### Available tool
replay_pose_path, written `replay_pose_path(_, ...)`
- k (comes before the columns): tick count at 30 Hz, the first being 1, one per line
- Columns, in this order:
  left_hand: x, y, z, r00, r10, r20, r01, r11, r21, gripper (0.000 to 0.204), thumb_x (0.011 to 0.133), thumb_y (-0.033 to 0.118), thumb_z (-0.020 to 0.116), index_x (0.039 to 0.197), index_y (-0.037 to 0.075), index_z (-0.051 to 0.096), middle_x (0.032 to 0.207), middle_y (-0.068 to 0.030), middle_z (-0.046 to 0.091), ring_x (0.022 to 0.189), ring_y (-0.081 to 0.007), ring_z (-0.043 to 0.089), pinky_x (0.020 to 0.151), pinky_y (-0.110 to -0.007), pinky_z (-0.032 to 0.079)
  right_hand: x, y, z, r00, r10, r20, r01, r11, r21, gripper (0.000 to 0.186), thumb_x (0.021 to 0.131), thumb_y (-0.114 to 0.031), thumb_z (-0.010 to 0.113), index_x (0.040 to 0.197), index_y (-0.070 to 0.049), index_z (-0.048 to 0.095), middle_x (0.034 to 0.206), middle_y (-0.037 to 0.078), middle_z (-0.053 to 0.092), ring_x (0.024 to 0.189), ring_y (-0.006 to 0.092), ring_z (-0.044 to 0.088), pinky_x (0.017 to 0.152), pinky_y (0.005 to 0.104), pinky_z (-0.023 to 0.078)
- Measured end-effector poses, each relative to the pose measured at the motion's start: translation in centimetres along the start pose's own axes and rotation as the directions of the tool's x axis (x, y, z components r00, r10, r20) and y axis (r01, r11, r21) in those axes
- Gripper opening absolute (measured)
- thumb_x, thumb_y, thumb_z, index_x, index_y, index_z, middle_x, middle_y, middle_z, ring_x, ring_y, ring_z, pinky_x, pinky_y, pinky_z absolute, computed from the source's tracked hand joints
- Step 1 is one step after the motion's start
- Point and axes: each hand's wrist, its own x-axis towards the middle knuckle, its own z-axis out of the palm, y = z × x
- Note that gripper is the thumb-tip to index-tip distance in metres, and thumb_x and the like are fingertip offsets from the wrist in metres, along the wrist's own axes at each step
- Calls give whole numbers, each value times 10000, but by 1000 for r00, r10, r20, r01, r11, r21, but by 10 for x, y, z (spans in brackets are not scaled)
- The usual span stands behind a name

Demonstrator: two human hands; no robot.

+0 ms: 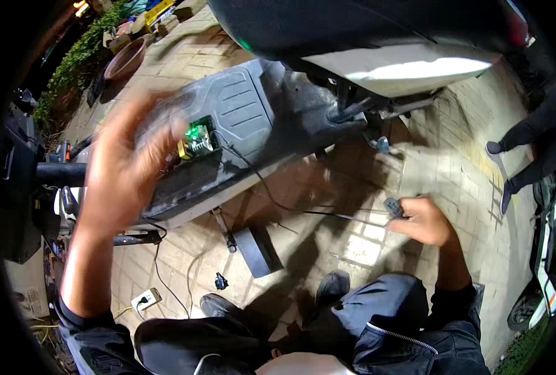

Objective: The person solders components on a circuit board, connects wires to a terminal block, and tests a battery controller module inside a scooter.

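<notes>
Two bare hands work over a scooter on brick paving. Nearest, the right hand (423, 220) has its fingers closed on a small dark connector (393, 207), its thin black cable (278, 203) running up-left to a green-lit circuit board (198, 139) in the open footboard (240, 106). Beside the board, the blurred left hand (123, 164) has its fingers spread. Farther off, yellow boxes (158, 11) lie by a hedge.
</notes>
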Motion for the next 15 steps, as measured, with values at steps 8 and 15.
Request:
replay_pose_path(8,-147,-38,47,528,-30,848,11,1000,28,468,912,413,573,1139,6,614,1089,-200,638,1013,-370,607,878,-415,487,-3,-106,70,844,-429,322,446,895,24,541,856,-263,685,1249,51,484,965,205,662,857,343,668,755,378,527)
replay_pose_path(15,-166,-134,98,355,-425,833,-114,864,490,253,865,231,557,994,34,649,988,-172,670,975,-336,631,831,-429,499,-39,-175,138,953,-295,67,290,954,80,265,850,-228,670,1030,-40,623,913,148,654,846,335,647,706,391,523)
